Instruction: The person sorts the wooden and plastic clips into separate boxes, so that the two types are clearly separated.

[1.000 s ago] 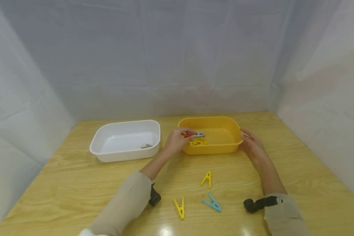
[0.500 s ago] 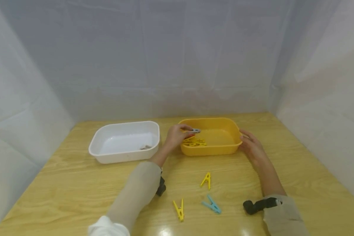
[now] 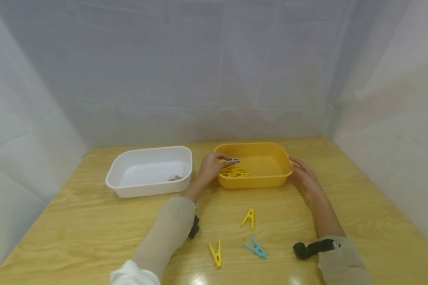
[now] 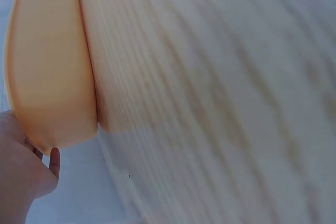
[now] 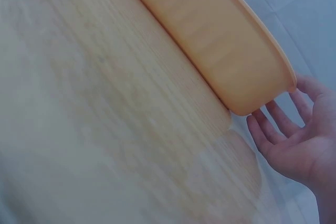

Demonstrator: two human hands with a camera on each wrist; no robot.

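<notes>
My left hand pinches a grey clothespin over the left end of the yellow tub. Several yellow clothespins lie inside that tub. My right hand rests with straight fingers against the tub's right end; in the right wrist view the fingers touch the tub's corner. The left wrist view shows only the edge of my left hand beside the tub's outer wall. A white tub to the left holds a small grey clothespin.
On the wooden table in front of the tubs lie two yellow clothespins and a light blue one. White cloth walls close in the back and both sides.
My left hand has lifted the grey clothespin off the pile in the yellow tub and drawn it slightly left. The right hand has stayed on the tub's right end.
</notes>
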